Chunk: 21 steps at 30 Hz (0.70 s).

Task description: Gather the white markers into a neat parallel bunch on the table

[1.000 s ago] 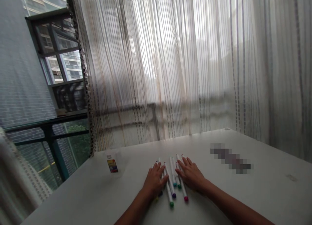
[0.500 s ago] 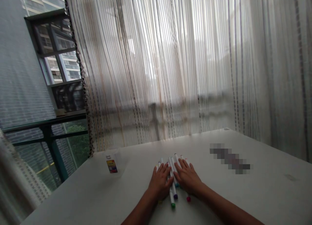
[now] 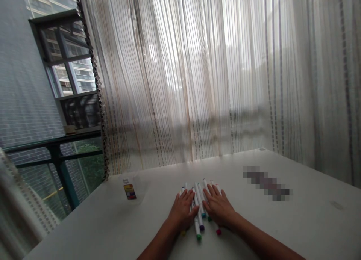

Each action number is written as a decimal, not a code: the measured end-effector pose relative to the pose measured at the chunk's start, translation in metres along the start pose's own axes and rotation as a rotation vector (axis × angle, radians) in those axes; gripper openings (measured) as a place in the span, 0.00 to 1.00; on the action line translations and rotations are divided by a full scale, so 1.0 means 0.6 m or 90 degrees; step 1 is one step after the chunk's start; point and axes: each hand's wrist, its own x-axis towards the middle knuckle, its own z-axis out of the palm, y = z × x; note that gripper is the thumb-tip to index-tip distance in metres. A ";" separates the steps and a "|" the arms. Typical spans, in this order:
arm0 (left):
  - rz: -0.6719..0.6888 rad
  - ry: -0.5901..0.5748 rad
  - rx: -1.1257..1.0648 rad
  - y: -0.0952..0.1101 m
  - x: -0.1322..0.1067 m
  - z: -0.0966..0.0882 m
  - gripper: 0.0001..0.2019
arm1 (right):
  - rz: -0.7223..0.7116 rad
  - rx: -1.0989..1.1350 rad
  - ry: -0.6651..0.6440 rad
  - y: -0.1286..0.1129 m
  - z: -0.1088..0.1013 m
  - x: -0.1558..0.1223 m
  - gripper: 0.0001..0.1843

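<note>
Several white markers with coloured ends lie side by side on the white table (image 3: 93, 230). My left hand (image 3: 182, 209) rests flat over the markers on the left, fingers stretched forward. Under its edge shows a yellow-ended marker (image 3: 183, 233). My right hand (image 3: 219, 205) lies flat on those to the right, where a red-ended marker (image 3: 218, 231) sticks out below the palm. Between the hands, a green-ended marker (image 3: 197, 228), a purple-ended marker (image 3: 201, 218) and a blue-ended marker (image 3: 203, 211) are in plain sight. The palms hide parts of the rest.
A clear plastic pouch (image 3: 139, 190) with a colourful label stands at the left of the table. To the right lies a pixelated, unrecognisable patch (image 3: 266, 183). A striped sheer curtain (image 3: 180, 83) hangs behind the table, and a dark green railing (image 3: 56, 154) is beyond its left edge.
My hands have moved slightly apart, the left one a little leftward. The markers between them are more spread, and a dark green end now shows beside my right hand.
</note>
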 end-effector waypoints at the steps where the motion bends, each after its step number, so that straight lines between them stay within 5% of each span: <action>1: 0.000 -0.001 0.000 -0.001 0.000 0.000 0.33 | -0.002 0.000 -0.001 0.000 0.001 -0.001 0.32; 10: -0.022 0.032 0.004 0.003 0.012 -0.002 0.30 | -0.017 -0.010 0.068 0.005 0.002 0.010 0.31; 21: -0.043 0.031 -0.011 0.005 0.004 0.009 0.33 | -0.025 -0.004 0.013 0.006 -0.005 0.016 0.33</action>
